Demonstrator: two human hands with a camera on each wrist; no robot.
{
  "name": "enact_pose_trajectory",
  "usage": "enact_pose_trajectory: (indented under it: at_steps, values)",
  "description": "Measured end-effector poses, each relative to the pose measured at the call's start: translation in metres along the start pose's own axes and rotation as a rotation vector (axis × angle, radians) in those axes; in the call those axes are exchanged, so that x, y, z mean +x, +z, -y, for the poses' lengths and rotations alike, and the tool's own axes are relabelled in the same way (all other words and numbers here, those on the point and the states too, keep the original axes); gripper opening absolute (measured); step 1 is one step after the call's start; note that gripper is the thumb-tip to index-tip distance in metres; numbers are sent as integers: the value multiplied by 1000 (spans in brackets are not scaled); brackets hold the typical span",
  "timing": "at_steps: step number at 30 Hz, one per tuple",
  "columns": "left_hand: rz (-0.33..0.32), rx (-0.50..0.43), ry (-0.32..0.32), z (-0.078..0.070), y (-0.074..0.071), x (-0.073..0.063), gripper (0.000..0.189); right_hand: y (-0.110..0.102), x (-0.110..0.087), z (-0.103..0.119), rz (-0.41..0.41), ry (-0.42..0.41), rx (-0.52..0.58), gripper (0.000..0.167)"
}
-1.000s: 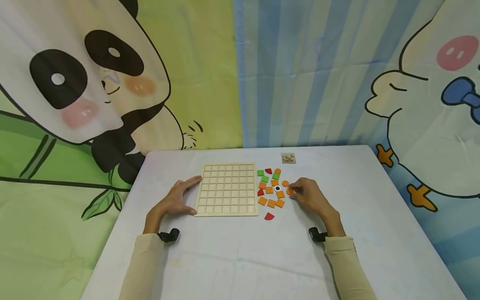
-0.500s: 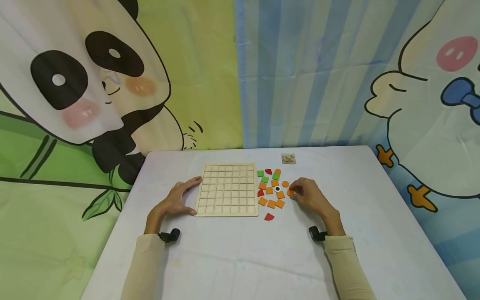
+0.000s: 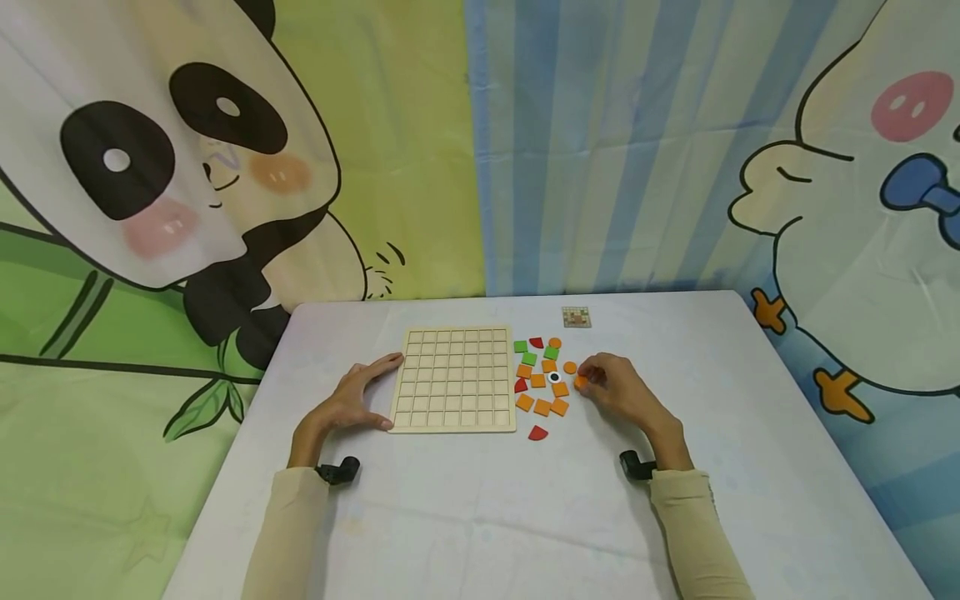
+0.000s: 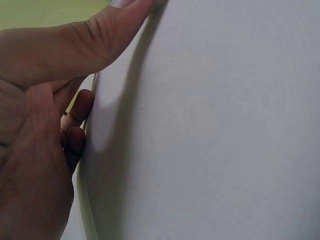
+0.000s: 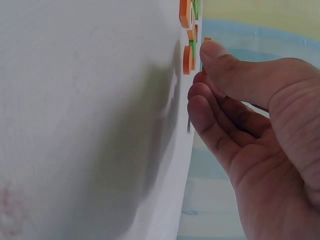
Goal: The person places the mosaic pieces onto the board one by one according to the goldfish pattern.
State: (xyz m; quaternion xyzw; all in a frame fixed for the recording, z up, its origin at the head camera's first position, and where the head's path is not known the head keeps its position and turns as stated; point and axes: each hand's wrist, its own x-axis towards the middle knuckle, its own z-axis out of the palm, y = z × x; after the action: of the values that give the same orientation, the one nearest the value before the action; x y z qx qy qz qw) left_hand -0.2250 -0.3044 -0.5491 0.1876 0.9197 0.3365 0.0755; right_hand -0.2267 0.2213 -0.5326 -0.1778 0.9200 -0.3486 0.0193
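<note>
A pale wooden grid board (image 3: pixel 453 379) lies flat on the white table. My left hand (image 3: pixel 348 400) touches its left side, thumb at the near corner and forefinger farther up, fingers spread. In the left wrist view that thumb (image 4: pixel 95 47) reaches across the top of the frame. To the right of the loose pieces, my right hand (image 3: pixel 618 387) pinches an orange round piece (image 3: pixel 581 382) between thumb and fingertips. The right wrist view shows only a sliver of this orange piece (image 5: pixel 207 39) above the thumb. Another orange disc (image 3: pixel 570 367) lies just beside it.
Right of the board lie several orange squares (image 3: pixel 538 381), green pieces (image 3: pixel 528 359), red wedges (image 3: pixel 537 433) and a black-and-white eye disc (image 3: pixel 554 377). Behind them is a small patterned card (image 3: pixel 577 317). A printed curtain (image 3: pixel 600 167) hangs behind the table (image 3: pixel 465 517).
My right hand stays nearly in place; the orange round piece in its fingertips has shifted only slightly. The left hand and the board have not moved.
</note>
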Motion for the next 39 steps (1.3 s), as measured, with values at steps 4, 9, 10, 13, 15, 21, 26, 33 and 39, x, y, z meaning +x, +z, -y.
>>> enact_pose_trajectory:
  at_steps: [4, 9, 10, 13, 15, 21, 26, 33, 39]
  values:
    - [-16, 18, 28, 1, 0, -1, 125, 0, 1, 6, -2, -27, 26, 25]
    - [-12, 12, 29, -1, 1, -1, 126, 3, 4, 12, 6, -59, 54, 26]
    - [-6, 5, 24, -1, 0, 0, 126, 4, 4, 12, 9, -62, 55, 26]
    - [8, -3, 9, -2, 0, 0, 125, 6, 5, 15, 13, -65, 64, 27]
    - [10, 2, 7, -2, 0, 1, 125, 9, 6, 17, 17, -76, 66, 26]
    - [12, 0, 0, -1, -2, 1, 126, 17, 8, 26, 27, -117, 85, 22]
    - [16, 18, -2, 0, -2, 0, 126, 24, 10, 32, 40, -140, 88, 21]
    - [14, 16, 11, 1, -1, -1, 126, 32, 10, 39, 67, -146, 98, 21]
    - [8, 0, 16, 0, -2, 1, 126, 35, 13, 43, 63, -156, 98, 24]
